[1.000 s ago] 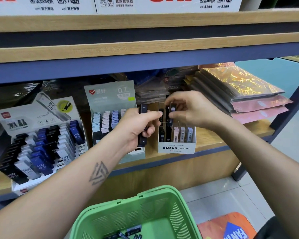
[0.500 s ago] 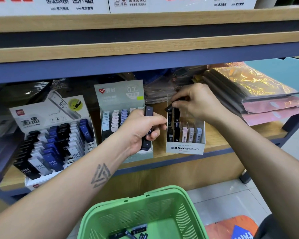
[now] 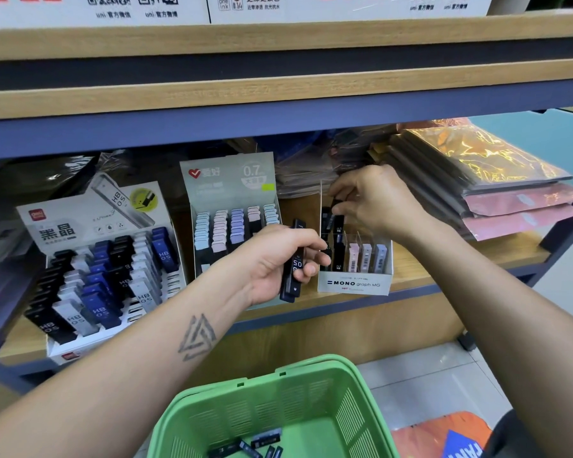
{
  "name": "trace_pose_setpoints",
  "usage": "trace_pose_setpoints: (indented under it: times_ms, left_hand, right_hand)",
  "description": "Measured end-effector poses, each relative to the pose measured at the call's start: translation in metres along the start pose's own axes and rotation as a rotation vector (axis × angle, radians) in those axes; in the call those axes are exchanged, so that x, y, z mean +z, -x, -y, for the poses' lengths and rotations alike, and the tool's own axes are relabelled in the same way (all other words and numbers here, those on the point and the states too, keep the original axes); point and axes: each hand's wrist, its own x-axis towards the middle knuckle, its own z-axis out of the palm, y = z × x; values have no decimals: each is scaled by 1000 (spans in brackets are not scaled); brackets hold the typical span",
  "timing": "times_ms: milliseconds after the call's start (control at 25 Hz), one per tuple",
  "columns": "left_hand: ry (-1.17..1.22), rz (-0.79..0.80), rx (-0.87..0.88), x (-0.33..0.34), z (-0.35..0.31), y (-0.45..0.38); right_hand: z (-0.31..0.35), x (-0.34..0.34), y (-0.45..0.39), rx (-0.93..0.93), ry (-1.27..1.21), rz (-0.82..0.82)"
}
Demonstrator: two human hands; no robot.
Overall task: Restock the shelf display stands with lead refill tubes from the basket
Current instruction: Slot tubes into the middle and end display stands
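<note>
My left hand (image 3: pixel 275 259) grips a small stack of black lead refill tubes (image 3: pixel 293 262) just left of the white MONO display stand (image 3: pixel 354 284) on the shelf. My right hand (image 3: pixel 374 200) reaches over that stand and pinches one black tube (image 3: pixel 336 206) above its back left slots. The stand's front row holds black, pink, grey and lilac tubes. Below, the green basket (image 3: pixel 351 401) holds several more dark tubes (image 3: pixel 255 446).
Left of the MONO stand stand a 0.7 lead display (image 3: pixel 232 206) and a large HB 0.5 display (image 3: pixel 90 259). Stacked wrapped packets (image 3: pixel 483 180) lie on the shelf's right end. An upper shelf edge (image 3: pixel 278 127) overhangs the hands. Tiled floor shows at lower right.
My right hand has lowered its pinched tube toward the stand's back slots. My left hand has kept hold of its tubes. The view shifted slightly.
</note>
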Motion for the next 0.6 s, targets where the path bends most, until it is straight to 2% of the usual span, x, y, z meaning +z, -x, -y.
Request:
trace_pose_setpoints:
  times_ms: [200, 600]
  left_hand:
    - [-9, 14, -8, 1, 1, 0]
    - [-7, 47, -21, 3, -1, 5]
  right_hand:
    - [-2, 14, -1, -65, 149, -55]
    - [-1, 40, -1, -54, 384, -113]
